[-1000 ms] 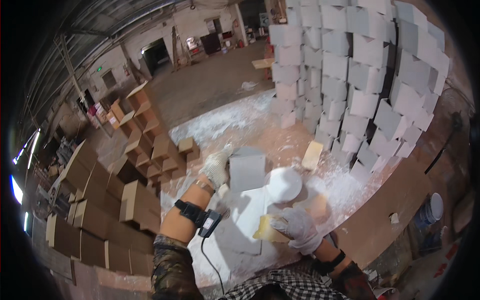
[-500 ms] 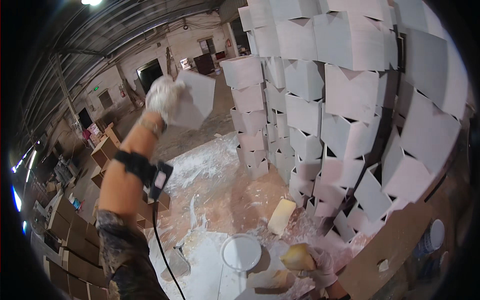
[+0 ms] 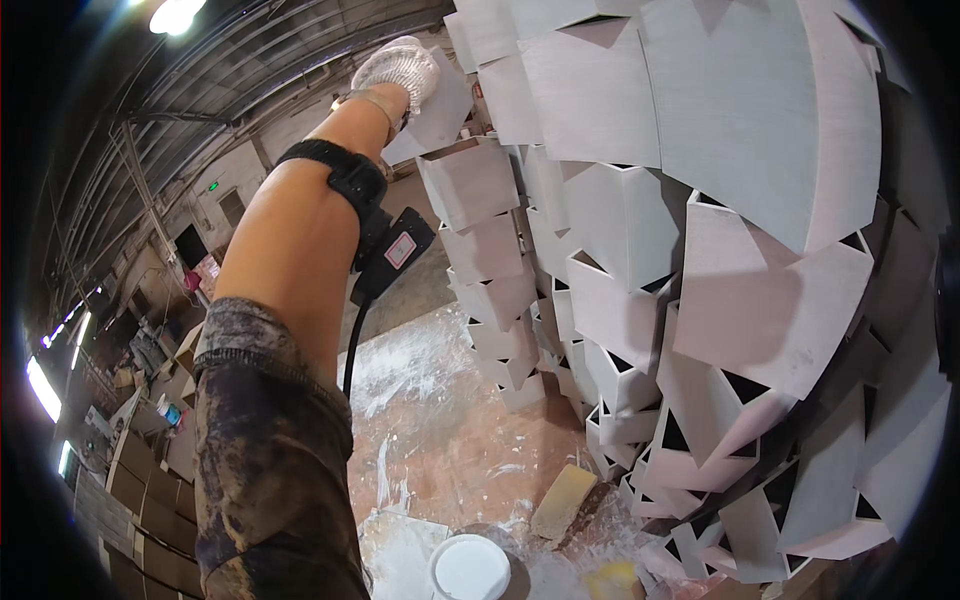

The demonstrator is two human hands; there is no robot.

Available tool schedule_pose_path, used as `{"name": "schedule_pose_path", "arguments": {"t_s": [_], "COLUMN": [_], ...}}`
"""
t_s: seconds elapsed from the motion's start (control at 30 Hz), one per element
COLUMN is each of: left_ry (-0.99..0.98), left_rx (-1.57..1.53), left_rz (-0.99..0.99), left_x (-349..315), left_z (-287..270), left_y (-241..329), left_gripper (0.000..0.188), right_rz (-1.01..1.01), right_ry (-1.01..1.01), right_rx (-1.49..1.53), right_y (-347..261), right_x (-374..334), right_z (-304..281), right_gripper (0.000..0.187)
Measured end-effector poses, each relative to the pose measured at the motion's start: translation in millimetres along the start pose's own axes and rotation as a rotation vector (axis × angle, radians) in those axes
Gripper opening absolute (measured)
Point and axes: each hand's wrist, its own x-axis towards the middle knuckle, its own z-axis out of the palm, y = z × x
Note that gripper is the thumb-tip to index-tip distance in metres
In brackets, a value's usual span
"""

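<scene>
My left hand, in a white knitted glove, is raised high at the far end of my outstretched arm. It is closed on a pale grey-white box, partly hidden behind the glove. The box is beside the top of a stacked column of similar tapered boxes; whether they touch is unclear. I cannot make out my right hand. A yellow sponge shows at the lower edge, cut off by the frame. Another yellowish sponge lies on the smeared board.
Tall stacks of pale boxes fill the right side. A white round tub stands on the paint-streaked board. Cardboard boxes are at the left. A black device with a cable is strapped to my left forearm.
My left hand has carried the box upward and right, towards the column's top. My right hand, earlier holding a yellow sponge, can no longer be made out. The view has shifted.
</scene>
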Motion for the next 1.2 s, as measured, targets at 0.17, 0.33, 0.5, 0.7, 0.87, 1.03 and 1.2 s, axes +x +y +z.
{"name": "schedule_pose_path", "arguments": {"t_s": [0.17,0.33,0.5,0.7,0.87,1.03,1.2], "left_ry": [-0.051,0.016,-0.032,0.078,0.161,0.045,0.033], "left_rx": [-0.015,-0.072,-0.109,-0.110,-0.219,-0.523,-0.527], "left_rz": [0.017,-0.016,0.040,0.083,0.175,0.047,0.103], "left_x": [-13.7,-28.5,-23.8,-25.6,-19.4,-41.2,-31.3], "left_z": [18.2,24.2,24.1,26.9,32.9,19.8,29.8], "left_y": [15.3,14.5,8.8,17.0,-2.9,-2.1,-16.6], "left_gripper": [0.052,0.058,0.057,0.049,0.046,0.056,0.060], "right_rz": [0.034,0.008,-0.017,-0.035,-0.043,-0.044,-0.052], "right_ry": [0.028,0.073,0.102,0.129,0.136,0.151,0.161], "right_rx": [-0.027,-0.100,-0.151,-0.184,-0.194,-0.219,-0.241], "right_y": [-7.9,-17.9,-25.5,-29.0,-29.5,-28.6,-29.0], "right_x": [8.9,22.5,29.4,30.6,29.1,28.3,28.0], "right_z": [2.9,9.0,15.4,16.3,17.4,15.3,16.6], "right_gripper": [0.051,0.053,0.056,0.058,0.061,0.063,0.066]}}
